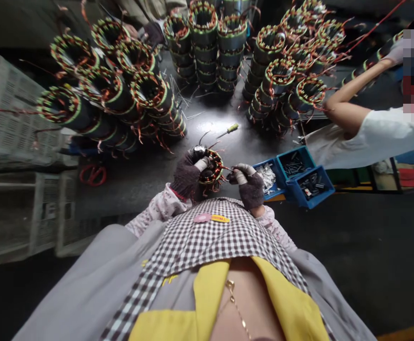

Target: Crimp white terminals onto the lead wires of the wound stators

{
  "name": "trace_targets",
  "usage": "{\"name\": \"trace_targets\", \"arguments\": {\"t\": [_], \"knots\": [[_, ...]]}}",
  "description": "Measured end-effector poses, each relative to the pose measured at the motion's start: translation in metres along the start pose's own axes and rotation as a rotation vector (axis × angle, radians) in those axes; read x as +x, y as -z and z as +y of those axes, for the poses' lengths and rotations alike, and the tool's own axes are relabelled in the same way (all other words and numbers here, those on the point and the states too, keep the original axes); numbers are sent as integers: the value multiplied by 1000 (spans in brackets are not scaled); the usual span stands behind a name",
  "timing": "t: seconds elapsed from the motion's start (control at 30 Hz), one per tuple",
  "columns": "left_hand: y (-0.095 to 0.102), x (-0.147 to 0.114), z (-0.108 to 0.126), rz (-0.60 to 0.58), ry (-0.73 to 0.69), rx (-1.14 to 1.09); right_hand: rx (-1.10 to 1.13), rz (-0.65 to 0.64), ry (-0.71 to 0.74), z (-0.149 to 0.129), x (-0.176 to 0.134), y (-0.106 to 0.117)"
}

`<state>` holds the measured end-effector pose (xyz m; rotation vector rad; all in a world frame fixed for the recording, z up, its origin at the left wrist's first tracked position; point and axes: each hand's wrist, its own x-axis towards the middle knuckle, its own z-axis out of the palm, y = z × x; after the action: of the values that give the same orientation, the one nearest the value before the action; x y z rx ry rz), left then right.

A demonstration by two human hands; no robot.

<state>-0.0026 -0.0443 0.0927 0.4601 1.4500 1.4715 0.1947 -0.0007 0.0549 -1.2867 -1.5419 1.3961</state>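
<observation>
A motor stator (pixel 212 170) with copper windings and red and orange wire leads rests at the near edge of the dark worktable (pixel 214 121). My left hand (pixel 187 174), in a dark knit glove with taped fingertips, grips its left side. My right hand (pixel 247 182), gloved the same way, pinches something small at the stator's right rim; I cannot tell what it is.
Tall stacks of wound stators (pixel 118 90) fill the table's left, back and right (pixel 285 71). A yellow-handled screwdriver (pixel 228 130) lies behind my hands. Blue bins (pixel 297 175) of small parts stand right. A co-worker's arm (pixel 349 102) reaches in from the right. Grey crates (pixel 11 113) stand left.
</observation>
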Motion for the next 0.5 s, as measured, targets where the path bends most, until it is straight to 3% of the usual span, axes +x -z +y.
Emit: {"name": "trace_targets", "arguments": {"t": [0.13, 0.33, 0.4, 0.5], "knots": [[-3, 2, -3, 22, -39, 11, -142, -137, -67, -9, 1, -9], [1, 6, -6, -14, -138, 26, -872, -411, 22, -44, 26, -14], [2, 4, -3, -39, -144, 17, -820, -422, 28, -46, 28, -3], [1, -3, 1, -77, -100, -63, -418, -235, 94, -44, 20, 14]]}}
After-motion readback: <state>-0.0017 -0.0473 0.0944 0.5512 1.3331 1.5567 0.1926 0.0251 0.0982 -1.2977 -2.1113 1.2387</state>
